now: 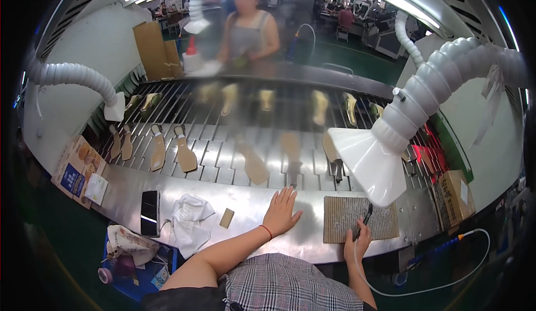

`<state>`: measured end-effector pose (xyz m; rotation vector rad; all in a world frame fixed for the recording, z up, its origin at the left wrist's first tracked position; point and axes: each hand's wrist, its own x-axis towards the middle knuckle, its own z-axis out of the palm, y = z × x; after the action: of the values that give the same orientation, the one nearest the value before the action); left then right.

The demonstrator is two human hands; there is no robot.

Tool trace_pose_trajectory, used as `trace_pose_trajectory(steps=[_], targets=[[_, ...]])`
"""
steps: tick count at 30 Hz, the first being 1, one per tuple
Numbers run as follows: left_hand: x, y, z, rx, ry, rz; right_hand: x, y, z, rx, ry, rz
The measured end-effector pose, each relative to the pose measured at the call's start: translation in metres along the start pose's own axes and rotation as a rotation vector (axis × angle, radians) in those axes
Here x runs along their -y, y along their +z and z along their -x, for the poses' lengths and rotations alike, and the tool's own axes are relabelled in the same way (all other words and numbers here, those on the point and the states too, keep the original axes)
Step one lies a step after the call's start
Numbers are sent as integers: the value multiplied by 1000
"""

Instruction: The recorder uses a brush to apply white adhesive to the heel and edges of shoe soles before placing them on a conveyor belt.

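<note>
My left hand (282,210) lies palm down on the metal front ledge (240,193), fingers stretched out and empty. Just past its fingertips, a blurred tan shoe sole (290,143) rests on the slatted conveyor (215,149), with another tan sole (254,164) to its left. In my right hand (359,243) is a black pen-shaped tool (367,214), held upright over a ribbed cardboard pad (338,217). A thin white tube (446,291) loops from near that hand to an orange fitting on the right. One more sole (329,145) is partly hidden behind the white hood.
A white funnel hood (368,160) on a ribbed duct hangs over the pad. On the ledge lie a phone (149,213), a white cloth (190,219) and a small tan block (226,218). Boxes stand at both ends. Across the conveyor stands another person (249,31).
</note>
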<state>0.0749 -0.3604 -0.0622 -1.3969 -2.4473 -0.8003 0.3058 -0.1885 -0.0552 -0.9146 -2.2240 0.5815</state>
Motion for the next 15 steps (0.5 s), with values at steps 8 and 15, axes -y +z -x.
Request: trace_pose_trajectory(steps=[8,15], targets=[[1,1,-2,60,-20,6,-1,2,1,-56,-42,38],[0,1,0,48,-22,20,-5,3,3,-85,-47,13]])
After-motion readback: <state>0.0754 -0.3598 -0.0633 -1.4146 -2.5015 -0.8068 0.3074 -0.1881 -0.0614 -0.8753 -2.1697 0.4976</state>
